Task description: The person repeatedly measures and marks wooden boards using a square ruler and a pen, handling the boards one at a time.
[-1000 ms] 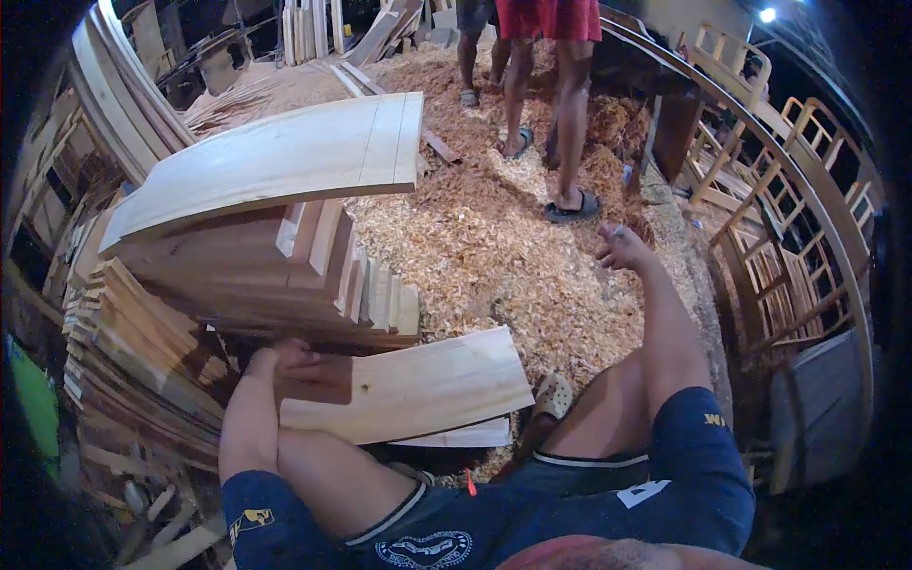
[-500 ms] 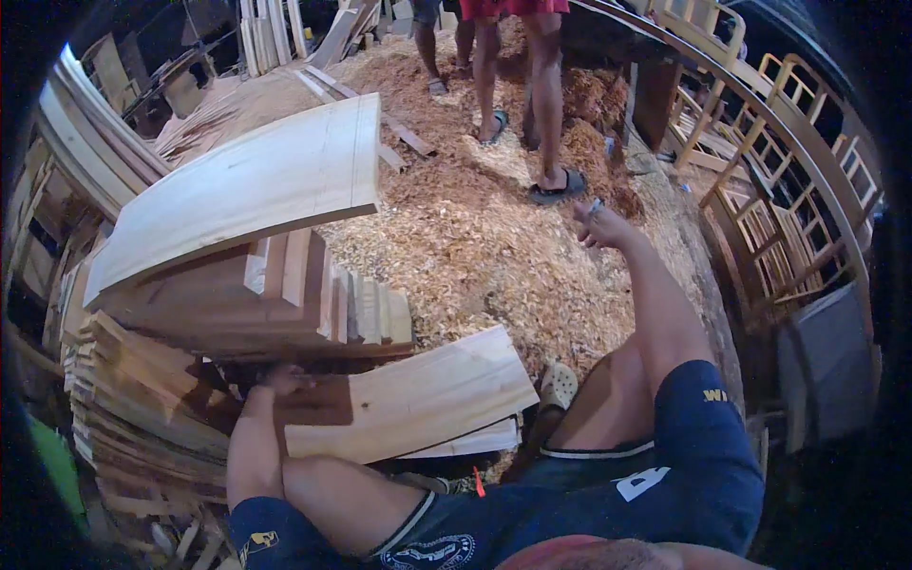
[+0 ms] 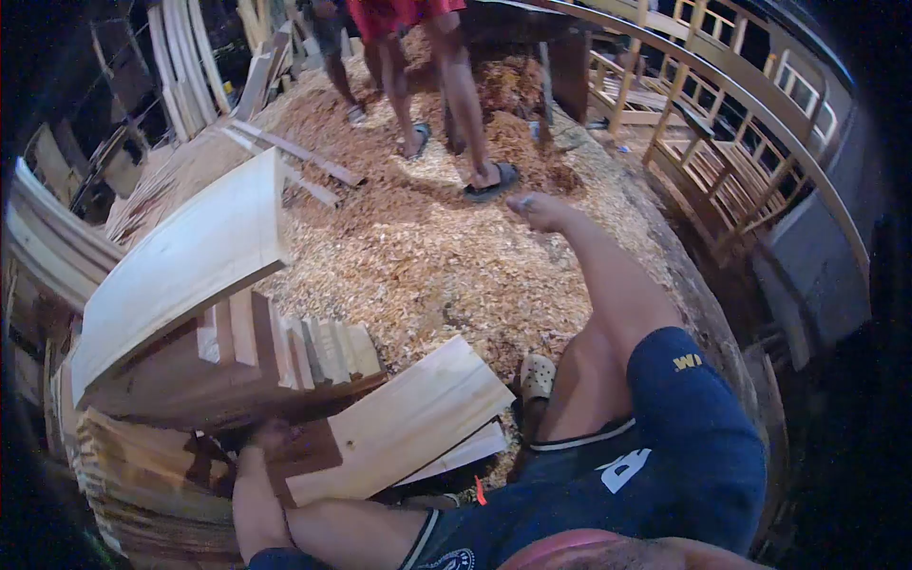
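My left hand point(image 3: 271, 437) is low at the left, in deep shadow at the end of a pale board point(image 3: 408, 413). Its fingers are blurred, and I cannot tell whether they grip the wood. That board slants up to the right beside my legs, with another pale board point(image 3: 465, 453) partly under it. My right hand point(image 3: 539, 211) is stretched forward above the wood shavings, its fingers curled in. A small greyish spot shows at the fingers, too small to name. Left of centre, a wide pale board point(image 3: 190, 252) rests tilted on a stack of boards point(image 3: 242, 342).
Wood shavings point(image 3: 427, 275) cover the ground ahead. Another person point(image 3: 465, 104) in red shorts and sandals stands just beyond my right hand, with a second person's legs point(image 3: 334, 66) behind. Wooden frames point(image 3: 722, 161) stand at the right. More planks point(image 3: 185, 66) lean at the back left.
The view has turned to the right, so most things appear further left. My right hand stays stretched out, its fingers now more drawn together. My left hand remains by the pale board.
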`<act>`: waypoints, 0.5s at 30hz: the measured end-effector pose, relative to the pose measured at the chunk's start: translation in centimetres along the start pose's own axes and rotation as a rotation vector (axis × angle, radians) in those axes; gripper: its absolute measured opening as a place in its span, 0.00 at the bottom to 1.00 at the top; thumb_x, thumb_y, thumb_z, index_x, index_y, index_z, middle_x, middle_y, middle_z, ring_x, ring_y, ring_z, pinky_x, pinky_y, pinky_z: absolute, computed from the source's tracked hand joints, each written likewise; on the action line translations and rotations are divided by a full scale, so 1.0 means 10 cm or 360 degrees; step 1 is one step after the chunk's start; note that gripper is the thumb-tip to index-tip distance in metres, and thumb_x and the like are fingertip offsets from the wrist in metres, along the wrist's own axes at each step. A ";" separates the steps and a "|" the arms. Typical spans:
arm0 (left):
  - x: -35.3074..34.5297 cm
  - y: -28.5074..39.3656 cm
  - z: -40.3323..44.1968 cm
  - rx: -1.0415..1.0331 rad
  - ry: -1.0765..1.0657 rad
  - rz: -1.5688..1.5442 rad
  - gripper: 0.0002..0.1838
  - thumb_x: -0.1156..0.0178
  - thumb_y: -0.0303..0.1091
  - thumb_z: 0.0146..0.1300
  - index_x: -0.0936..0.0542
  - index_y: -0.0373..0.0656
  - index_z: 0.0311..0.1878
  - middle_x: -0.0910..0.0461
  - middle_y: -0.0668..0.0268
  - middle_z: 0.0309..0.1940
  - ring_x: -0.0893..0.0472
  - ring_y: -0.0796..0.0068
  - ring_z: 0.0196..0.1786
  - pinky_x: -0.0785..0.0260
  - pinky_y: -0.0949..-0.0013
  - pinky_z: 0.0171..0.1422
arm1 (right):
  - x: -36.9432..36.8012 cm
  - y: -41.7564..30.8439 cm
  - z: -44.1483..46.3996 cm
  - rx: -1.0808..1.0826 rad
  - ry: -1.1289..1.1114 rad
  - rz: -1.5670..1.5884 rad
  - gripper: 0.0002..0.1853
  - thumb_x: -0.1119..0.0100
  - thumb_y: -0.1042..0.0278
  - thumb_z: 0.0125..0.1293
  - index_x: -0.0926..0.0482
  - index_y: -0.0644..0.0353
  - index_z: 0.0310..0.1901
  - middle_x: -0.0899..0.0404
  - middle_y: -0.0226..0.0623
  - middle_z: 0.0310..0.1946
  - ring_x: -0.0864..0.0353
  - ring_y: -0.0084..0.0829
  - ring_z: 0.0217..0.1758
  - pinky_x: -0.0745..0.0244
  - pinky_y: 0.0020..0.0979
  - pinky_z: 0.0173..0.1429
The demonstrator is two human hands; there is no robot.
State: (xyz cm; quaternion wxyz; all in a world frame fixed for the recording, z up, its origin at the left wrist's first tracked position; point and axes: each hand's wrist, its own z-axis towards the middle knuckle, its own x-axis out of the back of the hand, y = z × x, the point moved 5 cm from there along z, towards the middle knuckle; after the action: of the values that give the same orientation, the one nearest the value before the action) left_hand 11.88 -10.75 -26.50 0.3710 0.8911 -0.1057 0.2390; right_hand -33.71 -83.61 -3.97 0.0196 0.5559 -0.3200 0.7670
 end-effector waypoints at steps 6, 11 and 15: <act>0.05 0.39 -0.39 0.0387 0.0176 -0.0013 0.22 0.34 0.55 0.65 0.15 0.45 0.47 0.14 0.65 0.38 0.15 0.66 0.41 0.25 0.59 0.51 | 0.40 -0.69 -0.49 -0.0845 -0.0645 -0.0052 0.29 0.53 0.35 0.74 0.22 0.58 0.47 0.15 0.43 0.36 0.17 0.36 0.30 0.22 0.40 0.35; 0.09 0.84 -0.51 0.0454 0.0144 0.0437 0.24 0.35 0.57 0.64 0.15 0.45 0.48 0.14 0.64 0.40 0.16 0.66 0.42 0.25 0.60 0.53 | 0.19 -0.33 -0.46 -0.0748 -0.0517 0.0146 0.32 0.53 0.31 0.73 0.22 0.59 0.43 0.14 0.40 0.32 0.16 0.34 0.30 0.20 0.40 0.33; 0.10 1.03 -0.61 0.0476 0.0112 0.0553 0.25 0.35 0.58 0.64 0.15 0.45 0.49 0.14 0.64 0.41 0.16 0.65 0.43 0.26 0.61 0.54 | 0.21 -0.28 -0.47 -0.0816 -0.0542 0.0212 0.34 0.53 0.30 0.72 0.19 0.60 0.42 0.13 0.40 0.34 0.13 0.35 0.34 0.17 0.41 0.37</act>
State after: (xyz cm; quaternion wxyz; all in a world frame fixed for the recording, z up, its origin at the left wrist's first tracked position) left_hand 6.87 -13.68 -16.01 0.1916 0.8957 -0.2081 0.3431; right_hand -37.33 -79.65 -1.69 0.0548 0.6311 -0.5374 0.5566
